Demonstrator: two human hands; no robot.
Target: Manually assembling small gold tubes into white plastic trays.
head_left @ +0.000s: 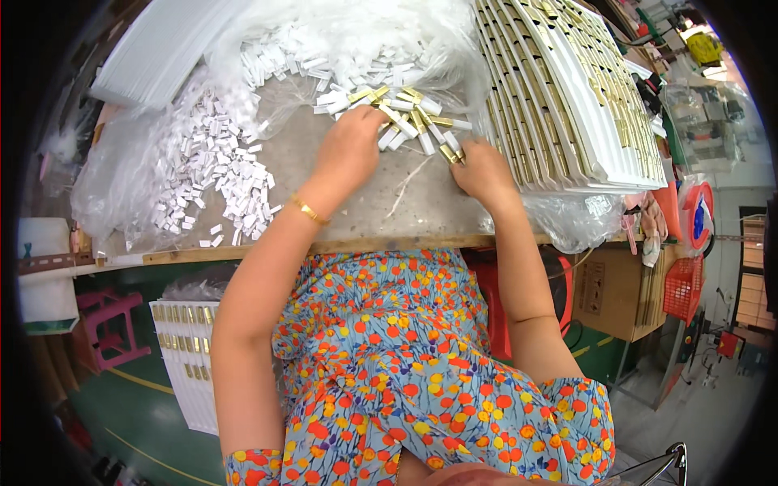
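Note:
At the far middle of the worktop is a loose heap of small white-and-gold oblong pieces. My left hand reaches to the heap's left side, its fingers closed on a white-and-gold piece that points right. On the heap's near right side, my right hand pinches a gold-coloured piece between thumb and fingertips. The hands are a short way apart. What exactly these pieces are, I cannot make out.
Many small white pieces are spread on the left, beside crumpled clear plastic. Stacked white sheets stand far left. White trays with rows of gold pieces are piled on the right. The wooden table edge runs before me.

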